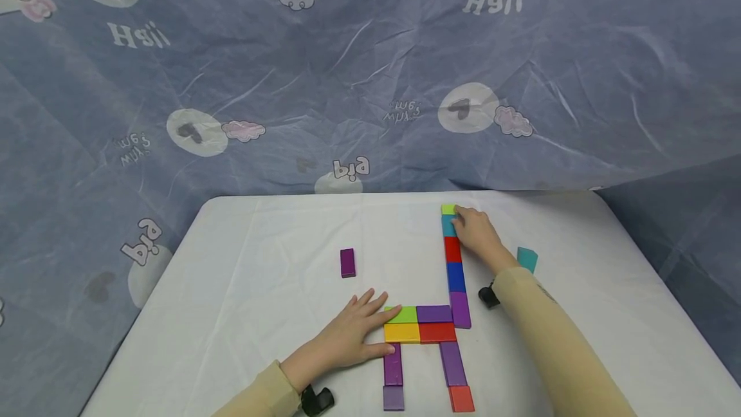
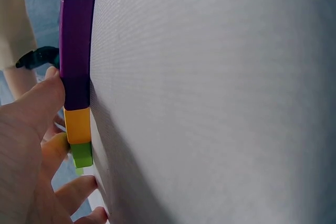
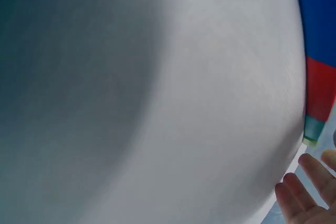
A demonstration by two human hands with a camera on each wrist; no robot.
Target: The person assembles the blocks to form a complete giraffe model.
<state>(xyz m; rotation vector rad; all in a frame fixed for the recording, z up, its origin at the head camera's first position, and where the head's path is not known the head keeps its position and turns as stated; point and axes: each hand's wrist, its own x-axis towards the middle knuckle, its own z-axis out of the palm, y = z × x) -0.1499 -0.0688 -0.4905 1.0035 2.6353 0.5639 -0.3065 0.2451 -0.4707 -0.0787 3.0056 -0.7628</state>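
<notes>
Flat coloured blocks form a figure on the white table. My left hand [image 1: 349,334], fingers spread, has its index fingertip at a lime green block [image 1: 405,315] and its thumb on a dark purple block [image 1: 393,369]; a yellow block [image 1: 402,333] lies between. My right hand [image 1: 480,235] is at the top of a straight column, fingertips along the right side of a teal block [image 1: 448,226] and a small lime block [image 1: 448,209]. Below these run a red block [image 1: 452,250], a blue block [image 1: 456,277] and a purple block [image 1: 460,309]. In the right wrist view several fingers [image 3: 311,182] are extended.
A loose dark purple block [image 1: 347,263] lies left of the column. A teal block [image 1: 527,259] stands beyond the right forearm. A black wrist camera [image 1: 489,296] is by the right sleeve, another wrist camera [image 1: 316,400] by the left. Patterned blue cloth [image 1: 370,69] hangs behind the table.
</notes>
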